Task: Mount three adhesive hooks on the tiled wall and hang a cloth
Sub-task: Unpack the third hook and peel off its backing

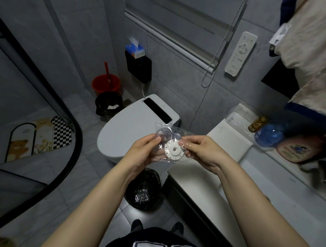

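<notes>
Clear crinkly plastic bag (166,142) with a white round adhesive hook disc (174,150) inside, held in mid-air above the closed white toilet lid (129,126). Left hand (144,150) grip pinches the bag's left edge, right hand (201,152) grip pinches its right edge. White tabletop (230,140) edge just right of the hands; black-lined bin (143,189) below; open floor to the left.

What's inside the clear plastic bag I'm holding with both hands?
Inside the clear plastic bag a white round disc with a centre hole shows, plus a transparent round piece. How many pieces there are, the crumpled plastic and fingers hide.
</notes>
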